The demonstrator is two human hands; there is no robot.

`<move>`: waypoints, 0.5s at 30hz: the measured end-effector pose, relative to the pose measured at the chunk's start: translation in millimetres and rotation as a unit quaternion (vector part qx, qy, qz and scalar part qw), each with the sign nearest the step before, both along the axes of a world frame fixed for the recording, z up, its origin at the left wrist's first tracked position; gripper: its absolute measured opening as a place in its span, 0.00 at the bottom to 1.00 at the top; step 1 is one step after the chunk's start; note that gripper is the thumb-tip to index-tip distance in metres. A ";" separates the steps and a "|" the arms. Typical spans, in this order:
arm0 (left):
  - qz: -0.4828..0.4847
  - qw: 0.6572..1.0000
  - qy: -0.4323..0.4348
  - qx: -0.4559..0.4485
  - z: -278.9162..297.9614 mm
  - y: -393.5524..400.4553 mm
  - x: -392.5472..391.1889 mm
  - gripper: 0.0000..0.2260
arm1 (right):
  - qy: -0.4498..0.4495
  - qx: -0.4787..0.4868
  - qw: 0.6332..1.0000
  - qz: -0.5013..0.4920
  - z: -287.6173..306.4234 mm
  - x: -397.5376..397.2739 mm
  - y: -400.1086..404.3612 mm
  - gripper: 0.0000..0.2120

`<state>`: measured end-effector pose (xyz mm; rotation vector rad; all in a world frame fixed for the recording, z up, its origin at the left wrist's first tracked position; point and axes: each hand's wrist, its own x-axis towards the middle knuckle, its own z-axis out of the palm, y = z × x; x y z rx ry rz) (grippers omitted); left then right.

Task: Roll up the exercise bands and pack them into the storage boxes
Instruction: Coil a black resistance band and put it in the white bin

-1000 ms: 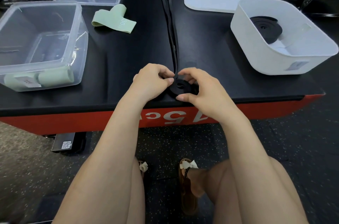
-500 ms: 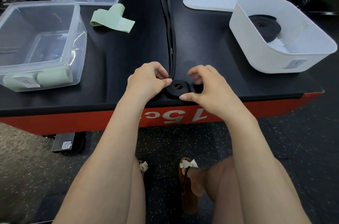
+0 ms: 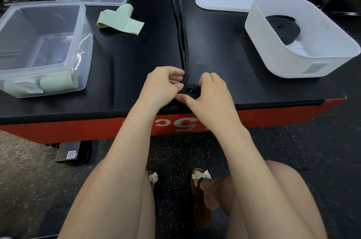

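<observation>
My left hand (image 3: 163, 84) and right hand (image 3: 210, 92) pinch the black band (image 3: 183, 43) coil at six o'clock, fingers curled.

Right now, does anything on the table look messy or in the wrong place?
Only the green band: it lies loose and crumpled on the black table, not rolled like the green rolls in the clear box. The long black band is just being rolled by both hands.
</observation>
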<state>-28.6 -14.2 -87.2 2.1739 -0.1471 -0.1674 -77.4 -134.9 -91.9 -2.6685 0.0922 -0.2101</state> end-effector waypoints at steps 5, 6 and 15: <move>0.022 0.999 0.001 0.024 3.2 3.6 -1.1 0.09 | 0.038 0.046 0.996 0.063 1.4 6.7 -13.9 0.25; 0.027 0.999 -0.001 0.027 3.9 4.1 -1.6 0.09 | 0.042 0.054 0.995 0.074 2.9 6.8 -16.3 0.26; 0.011 0.999 0.005 0.048 4.1 10.3 -1.7 0.07 | 0.085 0.142 0.977 0.137 5.0 7.7 -32.9 0.31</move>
